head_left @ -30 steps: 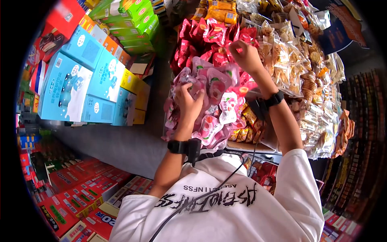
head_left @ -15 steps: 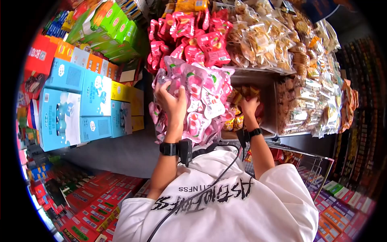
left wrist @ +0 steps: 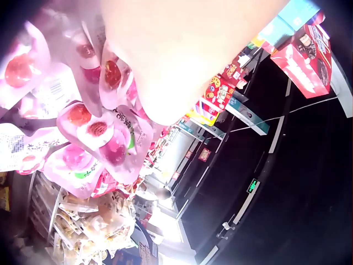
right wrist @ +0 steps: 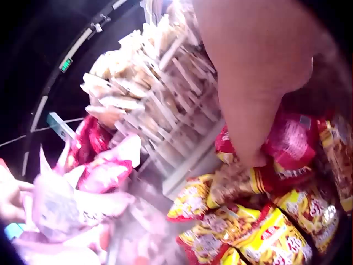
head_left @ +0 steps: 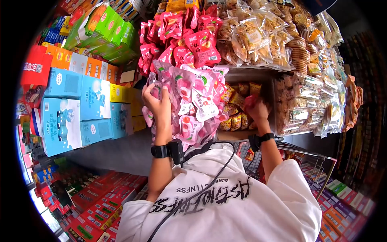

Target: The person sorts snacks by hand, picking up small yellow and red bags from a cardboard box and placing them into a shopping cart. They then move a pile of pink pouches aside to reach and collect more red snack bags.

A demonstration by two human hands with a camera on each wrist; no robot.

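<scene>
In the head view my left hand (head_left: 157, 103) is at the left edge of a heap of pink peach-printed packets (head_left: 186, 86), its fingers and thumb curled about one of them. The left wrist view shows the glossy pink packets (left wrist: 107, 135) close beside the hand, whose fingertips are hidden. My right hand (head_left: 259, 112) reaches down into a bin of small yellow-and-red snack packets (head_left: 236, 122) and pinches a magenta-red snack packet (right wrist: 292, 141) over the others. Bright yellow packets (right wrist: 276, 237) lie just below its fingertips in the right wrist view.
Red plum packets (head_left: 203, 44) are heaped behind the pink ones. Clear bags of biscuits (head_left: 254, 36) and stacked wrapped snacks (head_left: 300, 103) lie behind and right of the bin. Blue cartons (head_left: 62, 121) stand at left. A wire cart (head_left: 310, 151) is at lower right.
My right hand has come down from above the red packets into the snack bin and now has a red packet in its fingers. The left hand stays at the pink heap as the view shifts.
</scene>
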